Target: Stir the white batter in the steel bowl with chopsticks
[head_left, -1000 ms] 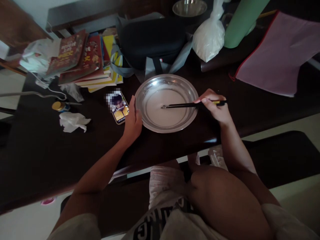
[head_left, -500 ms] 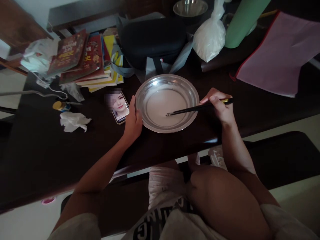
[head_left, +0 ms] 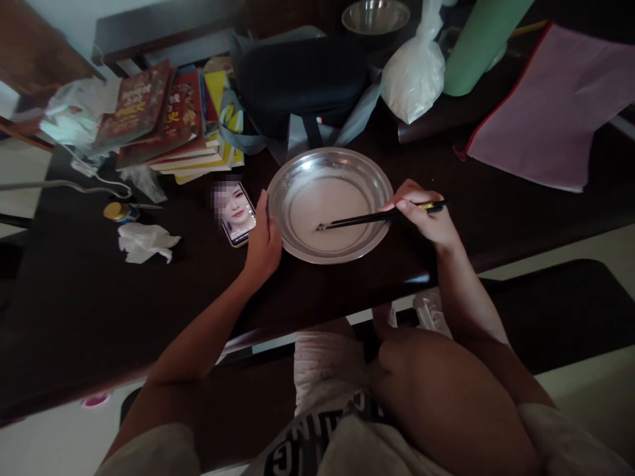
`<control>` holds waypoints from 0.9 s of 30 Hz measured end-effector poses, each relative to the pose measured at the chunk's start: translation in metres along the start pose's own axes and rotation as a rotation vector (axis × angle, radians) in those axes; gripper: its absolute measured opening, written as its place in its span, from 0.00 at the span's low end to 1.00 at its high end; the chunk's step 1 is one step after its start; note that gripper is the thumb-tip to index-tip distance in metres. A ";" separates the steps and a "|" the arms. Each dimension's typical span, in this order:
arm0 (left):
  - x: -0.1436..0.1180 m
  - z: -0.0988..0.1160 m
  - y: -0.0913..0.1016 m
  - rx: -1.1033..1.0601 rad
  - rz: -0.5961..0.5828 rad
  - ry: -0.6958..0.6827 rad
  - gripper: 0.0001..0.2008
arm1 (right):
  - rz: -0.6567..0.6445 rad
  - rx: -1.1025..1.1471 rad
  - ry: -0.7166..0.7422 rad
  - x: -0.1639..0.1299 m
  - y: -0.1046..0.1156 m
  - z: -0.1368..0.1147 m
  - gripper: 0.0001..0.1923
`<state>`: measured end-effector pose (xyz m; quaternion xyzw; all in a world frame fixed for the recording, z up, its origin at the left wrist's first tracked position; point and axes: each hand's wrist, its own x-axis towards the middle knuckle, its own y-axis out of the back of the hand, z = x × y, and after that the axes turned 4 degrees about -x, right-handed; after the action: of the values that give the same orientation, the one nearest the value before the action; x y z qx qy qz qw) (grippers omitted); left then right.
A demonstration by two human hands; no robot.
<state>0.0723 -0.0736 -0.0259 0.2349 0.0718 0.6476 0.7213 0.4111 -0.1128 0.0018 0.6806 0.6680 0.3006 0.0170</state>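
Metal bowl (head_left: 322,166) stands on the dark counter (head_left: 99,317), near its front edge, holding a pale liquid (head_left: 317,201) that covers the bottom; residue marks the inner wall at the far side. Left hand (head_left: 264,239): laid against the bowl's left side, thumb up at the rim; whether the fingers grip cannot be determined. Right hand (head_left: 421,210): closed around dark chopsticks (head_left: 364,218), which slant over the bowl's right rim, tips at the liquid near the middle. Phone (head_left: 238,215), screen lit, lies just beside the left hand, partly covered by it. Crumpled tissue (head_left: 147,242) and a gold-lidded jar (head_left: 120,211) lie farther left. Behind the bowl: a black case (head_left: 302,82), stacked books (head_left: 173,125) to its left, and a knotted plastic bag (head_left: 413,79) with white contents to its right.
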 end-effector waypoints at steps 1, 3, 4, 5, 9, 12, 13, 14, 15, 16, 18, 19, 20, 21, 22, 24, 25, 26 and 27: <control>0.000 0.000 0.000 0.000 0.004 -0.004 0.31 | 0.009 -0.012 0.007 0.000 0.000 0.000 0.15; 0.000 0.001 0.000 0.008 0.005 -0.006 0.31 | 0.086 -0.011 0.023 0.000 0.000 0.001 0.15; 0.000 0.002 0.000 0.013 0.003 -0.003 0.31 | 0.127 0.008 0.025 0.000 0.000 0.001 0.14; 0.000 0.002 0.000 0.017 0.002 0.000 0.31 | 0.155 0.035 0.022 0.000 0.001 0.002 0.14; 0.000 0.001 0.000 0.003 0.006 -0.002 0.31 | 0.048 0.056 0.006 0.000 -0.001 0.000 0.14; 0.000 0.000 0.000 -0.007 0.000 -0.004 0.31 | 0.004 -0.018 0.022 0.001 -0.001 0.000 0.15; 0.000 -0.001 -0.001 -0.006 0.000 -0.007 0.31 | 0.038 -0.027 0.023 0.001 -0.001 0.000 0.15; 0.000 -0.001 -0.001 -0.004 0.001 -0.012 0.31 | 0.082 -0.023 0.019 0.001 -0.001 0.000 0.15; 0.000 -0.001 -0.001 -0.002 0.002 -0.017 0.32 | 0.125 -0.007 0.011 0.000 0.000 0.001 0.15; 0.000 -0.001 -0.001 0.001 0.003 -0.019 0.32 | 0.154 0.017 0.005 0.000 0.000 0.001 0.15; 0.000 -0.001 -0.001 0.012 -0.001 -0.015 0.32 | 0.139 0.054 0.002 -0.001 0.000 0.002 0.15; 0.000 0.000 0.000 0.020 -0.004 -0.011 0.33 | 0.099 0.055 0.005 -0.001 0.000 0.002 0.15; 0.000 0.000 0.000 0.027 -0.008 -0.010 0.33 | 0.053 0.043 0.016 -0.001 0.000 0.002 0.14; 0.000 0.000 0.000 0.034 -0.010 -0.009 0.32 | 0.015 0.024 0.029 0.000 -0.001 0.003 0.14; 0.001 -0.001 0.000 0.038 -0.012 -0.009 0.32 | -0.005 0.004 0.042 0.001 -0.001 0.003 0.13; 0.001 -0.001 0.001 0.036 -0.010 -0.012 0.32 | 0.038 -0.016 0.055 0.001 -0.001 0.004 0.13; 0.001 -0.001 0.000 0.032 -0.006 -0.016 0.32 | 0.084 -0.006 0.055 0.001 -0.001 0.004 0.13; 0.001 -0.001 0.000 0.028 -0.002 -0.020 0.31 | 0.123 0.018 0.045 0.001 0.000 0.003 0.13; 0.001 -0.001 0.000 0.024 0.001 -0.025 0.31 | 0.147 0.049 0.033 0.001 0.000 0.003 0.13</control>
<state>0.0716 -0.0724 -0.0269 0.2516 0.0705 0.6440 0.7190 0.4123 -0.1108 0.0000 0.7229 0.6237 0.2956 -0.0330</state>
